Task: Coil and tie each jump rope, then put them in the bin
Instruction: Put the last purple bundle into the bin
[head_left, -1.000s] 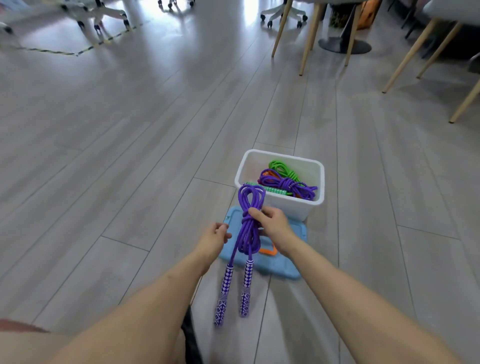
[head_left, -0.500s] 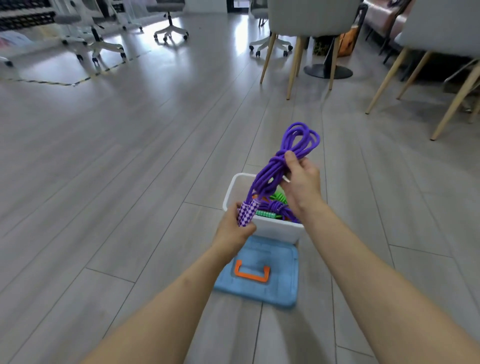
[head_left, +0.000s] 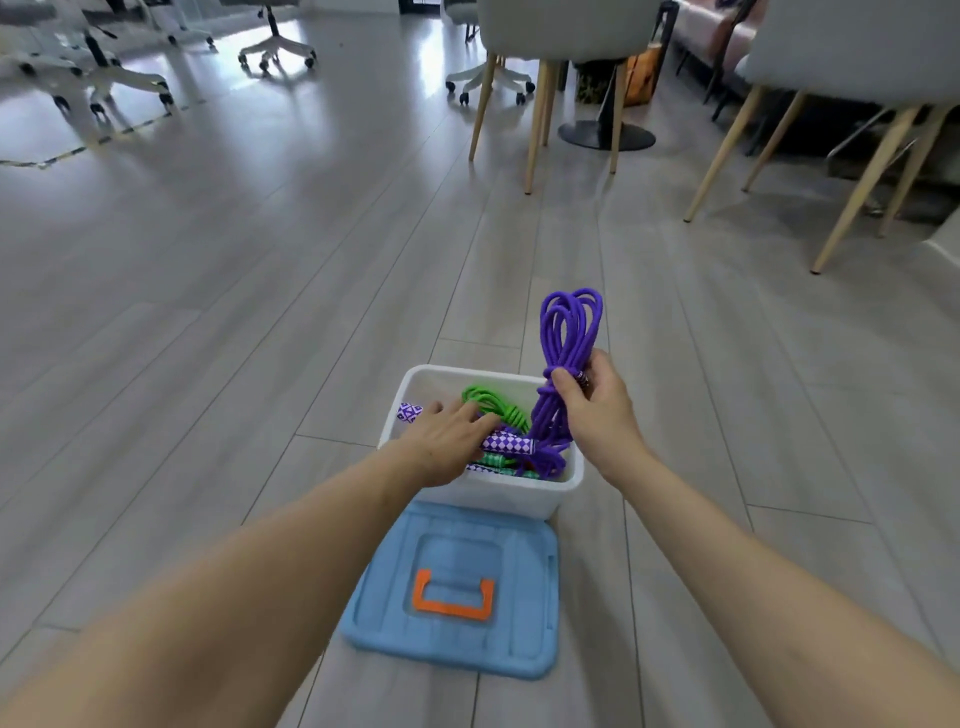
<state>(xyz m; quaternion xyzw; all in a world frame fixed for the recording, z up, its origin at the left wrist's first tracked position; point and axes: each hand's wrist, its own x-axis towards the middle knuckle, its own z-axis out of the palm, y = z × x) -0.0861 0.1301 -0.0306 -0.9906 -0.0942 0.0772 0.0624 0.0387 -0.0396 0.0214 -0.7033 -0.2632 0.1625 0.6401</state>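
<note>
Fingers (head_left: 563, 387) of the right hand (head_left: 597, 410) curl around the knotted middle of the purple jump rope (head_left: 569, 332), pinching it just above the far right corner of the white bin (head_left: 498, 501). The left hand (head_left: 449, 434) reaches into the bin with its fingers extended and flat, resting on the checkered purple handles (head_left: 506, 443).

The likely risk: the upper loops stand well above the rim, so if the right hand lets go too early they could flop over the wall onto the floor, or the tie could loosen. The handles may also snag the green rope (head_left: 491, 402) already coiled inside.

The rope looks thick, braided and soft, bundled into several long loops, its lower strands trailing into the bin. A blue lid (head_left: 457, 587) with an orange handle lies on the floor just in front.
</note>
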